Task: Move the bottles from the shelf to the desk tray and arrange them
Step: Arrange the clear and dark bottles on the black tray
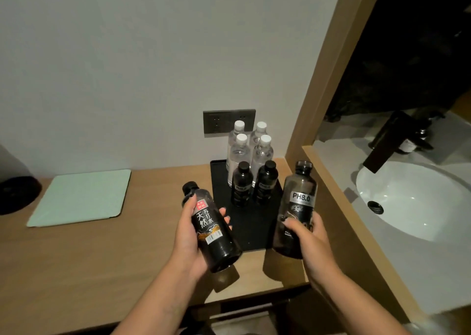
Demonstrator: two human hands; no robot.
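Left hand [190, 235] grips a dark, labelled plastic bottle [212, 229], tilted, above the wooden tabletop [84, 255] just left of the black tray [254, 230]. Right hand [309, 238] grips a second dark bottle [298, 207], nearly upright, at the tray's right edge. On the tray stand two dark bottles [242, 184] and, behind them, four clear white-capped bottles [239, 148].

A black desk tray [257, 235] holds four clear white-capped water bottles [239, 156] at the back and two upright dark bottles [241, 184] before them. Two more dark soda-water bottles [212, 229], tilted, are held above its front edge.
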